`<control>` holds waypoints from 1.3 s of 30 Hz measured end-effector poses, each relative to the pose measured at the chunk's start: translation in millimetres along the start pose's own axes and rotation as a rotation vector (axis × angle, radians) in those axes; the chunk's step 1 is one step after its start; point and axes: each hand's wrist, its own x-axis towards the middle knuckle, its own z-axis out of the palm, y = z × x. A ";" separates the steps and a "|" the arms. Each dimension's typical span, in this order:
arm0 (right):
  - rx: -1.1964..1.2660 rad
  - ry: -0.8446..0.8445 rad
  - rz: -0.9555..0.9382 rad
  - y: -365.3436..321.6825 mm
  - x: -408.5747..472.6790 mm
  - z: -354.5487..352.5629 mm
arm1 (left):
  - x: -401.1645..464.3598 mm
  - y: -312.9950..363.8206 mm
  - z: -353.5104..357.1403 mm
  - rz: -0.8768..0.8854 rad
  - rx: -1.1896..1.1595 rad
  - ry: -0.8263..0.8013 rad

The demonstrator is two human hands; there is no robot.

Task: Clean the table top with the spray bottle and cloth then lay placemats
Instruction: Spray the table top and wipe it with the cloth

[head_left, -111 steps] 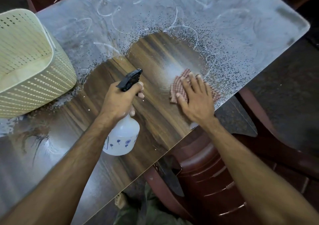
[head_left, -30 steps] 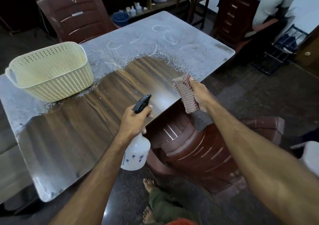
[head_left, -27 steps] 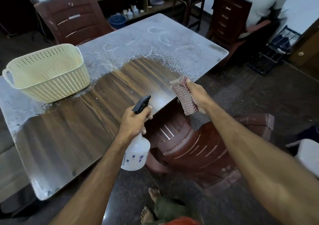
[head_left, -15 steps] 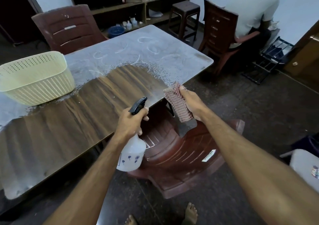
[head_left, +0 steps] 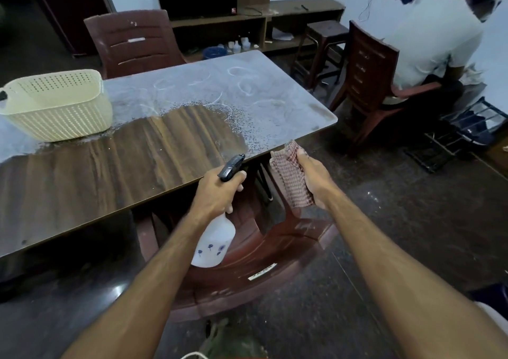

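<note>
Left hand (head_left: 220, 193): clenched round the neck of the spray bottle (head_left: 213, 244), lower centre of the frame; the bottle hangs below the fist, off the counter edge and above a brown chair (head_left: 264, 262).
Right hand (head_left: 313, 181): grasping the checked cloth (head_left: 288, 178), which hangs loose, clear of the surface and just below the counter's near right edge.
Counter (head_left: 82, 182): the near strip shows dark, bare wood; the far half, toward the upper centre, is grey with dust and ring marks.
Basket (head_left: 56, 104): cream, at the left of the frame, standing on the dusty part with a band of grime along its base.
Placemats: none in view; whether any lie in the basket cannot be told from here.
Progress: roughly half the top looks wiped, so cleaning is not finished.
Risk, reach: the far dusty half lies well away from both hands; leaning over the chair could leave the far corners unwiped.
Risk, basket: wiping around it rather than shifting it would leave dirt underneath.
Risk, cloth: a loaded cloth may smear grime back onto the clean strip.
</note>
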 end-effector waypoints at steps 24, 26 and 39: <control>-0.168 -0.225 0.061 -21.9 164.9 -91.3 | 146.8 25.5 111.1 -0.243 -0.172 0.211; -0.152 -0.223 0.075 -25.9 176.0 -93.8 | 152.9 28.5 116.9 -0.258 -0.190 0.237; -0.236 -0.437 0.077 -43.7 275.6 -122.2 | 177.1 49.1 170.8 -0.367 -0.124 0.569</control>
